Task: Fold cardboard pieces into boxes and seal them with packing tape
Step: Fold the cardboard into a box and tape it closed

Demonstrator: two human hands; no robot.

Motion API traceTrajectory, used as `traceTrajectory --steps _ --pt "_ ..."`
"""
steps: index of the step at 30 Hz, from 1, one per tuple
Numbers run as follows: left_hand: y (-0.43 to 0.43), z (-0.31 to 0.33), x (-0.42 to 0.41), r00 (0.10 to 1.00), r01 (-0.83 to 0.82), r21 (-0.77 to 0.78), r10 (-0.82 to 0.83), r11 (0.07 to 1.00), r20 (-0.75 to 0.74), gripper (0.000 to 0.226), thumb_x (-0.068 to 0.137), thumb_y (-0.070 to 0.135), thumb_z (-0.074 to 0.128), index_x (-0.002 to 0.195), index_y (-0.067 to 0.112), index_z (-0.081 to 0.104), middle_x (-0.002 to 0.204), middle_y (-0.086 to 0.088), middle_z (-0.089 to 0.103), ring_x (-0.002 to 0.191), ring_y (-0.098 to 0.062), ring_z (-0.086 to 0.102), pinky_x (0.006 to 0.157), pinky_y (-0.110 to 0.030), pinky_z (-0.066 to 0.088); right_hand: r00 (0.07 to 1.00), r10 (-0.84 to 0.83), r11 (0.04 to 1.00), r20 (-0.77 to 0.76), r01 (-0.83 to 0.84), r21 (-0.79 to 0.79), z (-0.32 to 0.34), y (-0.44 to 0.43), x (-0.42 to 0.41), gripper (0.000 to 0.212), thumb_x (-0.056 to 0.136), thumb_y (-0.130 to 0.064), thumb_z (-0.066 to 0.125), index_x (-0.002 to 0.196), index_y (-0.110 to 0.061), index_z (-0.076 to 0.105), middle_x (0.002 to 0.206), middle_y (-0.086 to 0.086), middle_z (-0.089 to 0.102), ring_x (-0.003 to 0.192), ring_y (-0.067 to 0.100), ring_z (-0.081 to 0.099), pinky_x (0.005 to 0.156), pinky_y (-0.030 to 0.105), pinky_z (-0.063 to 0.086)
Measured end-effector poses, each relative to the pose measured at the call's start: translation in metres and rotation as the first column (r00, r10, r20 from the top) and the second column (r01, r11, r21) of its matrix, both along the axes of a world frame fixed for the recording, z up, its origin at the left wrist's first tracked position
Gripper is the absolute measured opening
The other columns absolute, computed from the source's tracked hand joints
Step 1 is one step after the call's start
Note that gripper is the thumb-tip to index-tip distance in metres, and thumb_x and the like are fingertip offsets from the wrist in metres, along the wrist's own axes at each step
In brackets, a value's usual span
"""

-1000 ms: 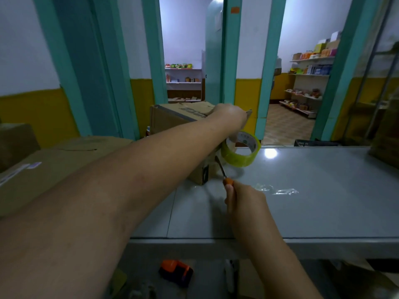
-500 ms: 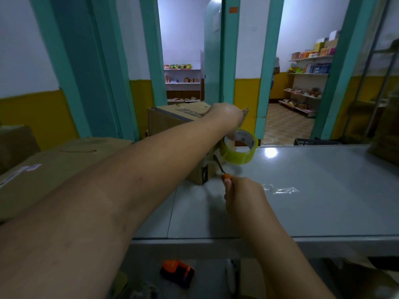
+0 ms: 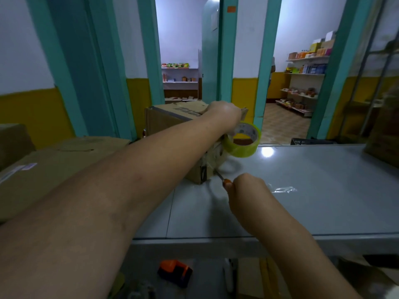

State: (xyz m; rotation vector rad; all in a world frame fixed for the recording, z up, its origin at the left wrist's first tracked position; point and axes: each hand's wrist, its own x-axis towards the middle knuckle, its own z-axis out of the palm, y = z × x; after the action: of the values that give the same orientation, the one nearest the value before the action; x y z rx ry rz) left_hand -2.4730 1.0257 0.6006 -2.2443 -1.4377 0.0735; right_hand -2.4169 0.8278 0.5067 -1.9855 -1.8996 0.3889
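we see walls white above and yellow below, with teal door frames. through the doorways a second room shows white shelves with goods and a tiled floor. a bright reflection shines on the grey surface. a black crate stands behind it.

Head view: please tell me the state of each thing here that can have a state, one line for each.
left hand: grips the tape roll, above the box.
right hand: grips the cutter by its orange handle.
tape roll: held in the air, beside the box.
cardboard box: top closed, standing on the table.
cutter: blade out, tip at the box's lower corner.
clear scrap: lying on the table.
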Motion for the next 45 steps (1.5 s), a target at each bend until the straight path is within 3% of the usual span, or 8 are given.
traceTrajectory --steps 3,10,14,19,26,33,40,45 --pt "-0.002 -0.003 0.003 1.0 -0.012 0.002 0.012 1.0 -0.004 0.052 0.093 0.05 0.074 0.125 0.012 0.06 0.095 -0.007 0.058 0.092 -0.028 0.063 0.086 -0.044 0.06 0.997 -0.018 0.999 0.072 0.016 0.034 -0.011 -0.009 0.014 0.036 0.107 -0.046 0.042 0.09 -0.019 0.057 0.085 0.004 0.06 0.079 0.025 0.059 0.072 0.033 0.049" --pt "-0.001 -0.002 0.001 1.0 -0.017 0.013 0.017 1.0 -0.001 0.04 0.098 0.043 0.069 0.121 0.011 0.062 0.093 -0.008 0.058 0.093 -0.029 0.064 0.09 -0.049 0.06 0.935 0.048 0.998 0.352 -0.059 0.021 -0.01 -0.026 0.046 0.037 0.098 -0.059 0.053 0.123 -0.034 0.063 0.12 -0.007 0.06 0.108 0.015 0.05 0.096 0.033 0.043" --pt "0.0 -0.004 0.001 1.0 -0.022 0.022 0.022 1.0 0.001 0.042 0.099 0.041 0.07 0.128 0.012 0.061 0.092 -0.007 0.056 0.091 -0.029 0.062 0.089 -0.051 0.06 0.991 0.061 0.995 0.12 -0.051 -0.084 -0.001 -0.013 0.058 0.076 0.077 -0.072 0.072 0.14 -0.034 0.055 0.139 -0.007 0.059 0.127 0.02 0.052 0.108 0.043 0.045" --pt "0.002 -0.003 0.003 0.999 -0.035 0.022 0.035 0.999 -0.015 0.043 0.097 0.045 0.07 0.123 0.012 0.063 0.09 -0.007 0.058 0.089 -0.031 0.064 0.084 -0.052 0.061 0.988 0.114 0.97 -0.108 -0.087 0.225 0.006 0.024 0.04 0.053 0.085 -0.061 0.072 0.125 -0.026 0.067 0.124 -0.01 0.067 0.104 0.008 0.064 0.092 0.03 0.054" --pt "0.006 -0.003 0.003 0.999 -0.035 0.036 0.035 0.999 -0.003 0.045 0.098 0.045 0.069 0.126 0.012 0.061 0.088 -0.006 0.057 0.089 -0.029 0.063 0.084 -0.049 0.061 0.971 0.202 0.924 -0.129 -0.146 0.355 -0.01 0.081 0.012 0.024 0.092 -0.04 0.074 0.106 -0.021 0.077 0.103 -0.005 0.075 0.093 0.012 0.069 0.086 0.041 0.06" --pt "0.006 -0.005 0.004 0.999 -0.044 0.03 0.044 0.999 0.009 0.049 0.097 0.045 0.069 0.132 0.012 0.058 0.1 -0.01 0.059 0.092 -0.03 0.061 0.088 -0.054 0.06 0.927 0.262 0.926 -0.269 -0.163 0.339 -0.01 0.091 0.015 0.043 0.085 -0.044 0.081 0.118 -0.021 0.067 0.11 -0.009 0.069 0.093 0.008 0.067 0.083 0.032 0.06" --pt "0.001 -0.005 0.005 0.999 -0.038 0.047 0.038 0.998 0.006 0.047 0.098 0.043 0.069 0.13 0.011 0.058 0.086 -0.007 0.053 0.09 -0.029 0.061 0.086 -0.05 0.06 0.867 0.322 0.91 -0.379 -0.173 0.378 -0.014 0.095 0.011 0.002 0.091 -0.024 0.076 0.092 -0.021 0.076 0.087 -0.007 0.074 0.08 0.004 0.068 0.073 0.025 0.058" --pt "0.003 -0.006 0.007 0.999 -0.045 0.043 0.045 0.998 0.007 0.046 0.098 0.043 0.07 0.13 0.012 0.058 0.096 -0.009 0.058 0.092 -0.03 0.062 0.087 -0.052 0.06 0.817 0.295 0.933 -0.496 -0.134 0.335 -0.014 0.097 0.014 0.006 0.091 -0.019 0.076 0.088 -0.015 0.073 0.081 0.002 0.075 0.071 0.01 0.07 0.065 0.026 0.058"
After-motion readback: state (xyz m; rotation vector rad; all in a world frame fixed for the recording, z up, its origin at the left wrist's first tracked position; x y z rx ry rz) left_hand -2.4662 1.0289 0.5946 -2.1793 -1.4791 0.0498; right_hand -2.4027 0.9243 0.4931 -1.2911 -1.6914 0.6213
